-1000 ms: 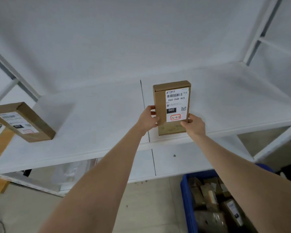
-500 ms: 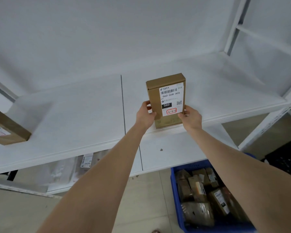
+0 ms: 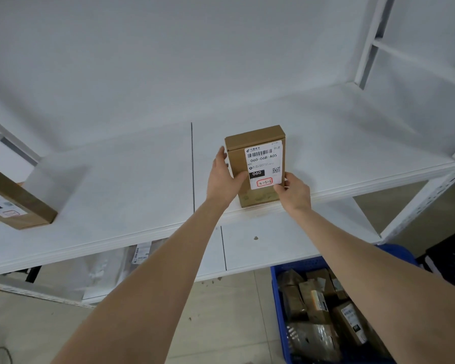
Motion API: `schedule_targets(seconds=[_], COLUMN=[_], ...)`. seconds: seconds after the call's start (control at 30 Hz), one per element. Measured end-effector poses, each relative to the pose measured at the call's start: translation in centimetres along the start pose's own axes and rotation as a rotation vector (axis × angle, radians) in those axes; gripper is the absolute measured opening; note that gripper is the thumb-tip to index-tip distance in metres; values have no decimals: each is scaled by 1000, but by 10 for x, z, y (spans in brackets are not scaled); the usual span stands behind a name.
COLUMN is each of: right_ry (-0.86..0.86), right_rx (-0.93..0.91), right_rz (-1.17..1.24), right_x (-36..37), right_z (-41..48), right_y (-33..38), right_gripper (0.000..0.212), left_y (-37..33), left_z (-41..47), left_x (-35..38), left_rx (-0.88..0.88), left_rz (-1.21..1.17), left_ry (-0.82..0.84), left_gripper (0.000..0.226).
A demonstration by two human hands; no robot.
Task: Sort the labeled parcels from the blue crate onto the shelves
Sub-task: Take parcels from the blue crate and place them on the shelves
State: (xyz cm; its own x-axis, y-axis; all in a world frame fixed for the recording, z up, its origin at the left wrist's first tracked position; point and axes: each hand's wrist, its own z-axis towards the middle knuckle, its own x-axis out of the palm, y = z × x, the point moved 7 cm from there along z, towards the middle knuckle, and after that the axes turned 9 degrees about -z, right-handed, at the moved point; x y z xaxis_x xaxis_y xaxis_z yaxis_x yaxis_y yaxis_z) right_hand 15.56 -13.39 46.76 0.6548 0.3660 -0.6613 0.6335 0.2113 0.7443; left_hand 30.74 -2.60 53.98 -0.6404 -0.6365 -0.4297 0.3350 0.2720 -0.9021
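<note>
A brown cardboard parcel [image 3: 256, 143] with a white label reading 060-06B-A05 and a red-boxed 3-3-6 stands upright near the front edge of the white shelf [image 3: 116, 179]. My left hand [image 3: 222, 179] grips its left side, thumb across the front. My right hand [image 3: 293, 191] holds its lower right corner. The blue crate [image 3: 279, 311] sits on the floor at lower right, with several wrapped and boxed parcels inside.
Another brown labeled parcel [image 3: 16, 200] lies at the left end of the same shelf. A lower shelf [image 3: 247, 248] sits beneath, with clear bags under its left part. White uprights [image 3: 368, 40] frame the right side. A black crate [image 3: 452, 266] is at far right.
The view has shifted back to the left, bringing the left parcel back into sight. My left hand has slid higher up the parcel's side; the parcel stays upright at the shelf front.
</note>
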Motion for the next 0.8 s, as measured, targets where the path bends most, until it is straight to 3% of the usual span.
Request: schedule_targets(seconds=[0.13,0.23,0.3,0.43,0.57,0.67,0.8], right_ry=[13,-25,-98,-275,-242,-175,-165], right_rx=[-18,-36,-69,-287,-479,-493,-472], right_rz=[-43,-95,-115,-175,-478,-615,-663], right_x=[-5,-16,-28,-61,-73,-70,-68], right_z=[-3,-6,-10,-19,-22,-21,-19], right_y=[6,16,28,67,104,109,105], right_gripper=[36,48,61,75,66,58,64], left_y=[-44,-73,-83,-87,-88,-91,-87], left_z=[-7,-15,-20,-20,-24,-25,-22], left_x=[-15,-11,-8,-6,-5,-2,3], left_rx=[306,564,641,600,540,549,548], left_rz=[219,512,632,842,948,979,995], left_ry=[-80,-44,-31,-4,19,-12,-32], left_gripper=[83,57,46,52,58,53,51])
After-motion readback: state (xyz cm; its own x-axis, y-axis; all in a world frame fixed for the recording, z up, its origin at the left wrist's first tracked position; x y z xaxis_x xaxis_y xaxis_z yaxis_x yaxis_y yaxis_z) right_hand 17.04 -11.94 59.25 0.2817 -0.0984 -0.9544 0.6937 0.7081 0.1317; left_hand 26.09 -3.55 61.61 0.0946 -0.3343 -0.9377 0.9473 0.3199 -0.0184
